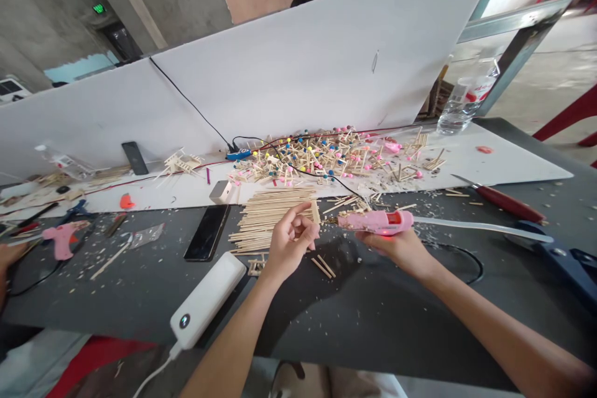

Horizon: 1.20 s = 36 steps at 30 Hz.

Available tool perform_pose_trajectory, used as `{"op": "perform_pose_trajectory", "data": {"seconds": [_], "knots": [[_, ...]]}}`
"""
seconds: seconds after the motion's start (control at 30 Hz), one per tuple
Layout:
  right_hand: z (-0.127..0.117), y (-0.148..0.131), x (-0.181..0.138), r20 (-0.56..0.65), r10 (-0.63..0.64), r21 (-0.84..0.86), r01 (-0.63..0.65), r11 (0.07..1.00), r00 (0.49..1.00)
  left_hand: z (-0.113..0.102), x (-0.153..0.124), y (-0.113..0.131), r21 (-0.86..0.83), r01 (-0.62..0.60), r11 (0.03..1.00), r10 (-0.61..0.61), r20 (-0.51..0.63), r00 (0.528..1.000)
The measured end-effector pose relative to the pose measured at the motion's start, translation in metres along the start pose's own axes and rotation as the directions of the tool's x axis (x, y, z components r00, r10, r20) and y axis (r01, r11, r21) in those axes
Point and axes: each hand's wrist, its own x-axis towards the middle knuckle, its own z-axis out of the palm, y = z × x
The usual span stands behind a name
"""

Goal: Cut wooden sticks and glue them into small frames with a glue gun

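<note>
My right hand (pixel 389 249) grips a pink hot glue gun (pixel 375 222), its red light lit and a long translucent glue stick (pixel 485 229) running out to the right. My left hand (pixel 291 244) pinches a thin wooden stick (pixel 316 212) between fingers and thumb, with its nozzle end close by but apart. Just behind that hand lies a bundle of cut wooden sticks (pixel 270 221). A heap of glued matchstick pieces with pink, blue and yellow heads (pixel 317 158) sits farther back on a white board.
A white power bank (pixel 208 298) and a black phone (pixel 208 233) lie left of my hands. A red-handled knife (pixel 508 201), blue-handled cutters (pixel 559 261) and a water bottle (pixel 466 96) sit right. A second pink glue gun (pixel 60 239) lies near another person's hand (pixel 9 258).
</note>
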Motion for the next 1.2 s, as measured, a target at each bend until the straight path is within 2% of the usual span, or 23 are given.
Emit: {"op": "perform_pose_trajectory", "data": {"seconds": [1.2], "knots": [[-0.0010, 0.0037, 0.0027, -0.032, 0.010, 0.035, -0.009, 0.999, 0.999, -0.0006, -0.0031, 0.0010, 0.011, -0.017, 1.000, 0.016, 0.039, 0.999]]}}
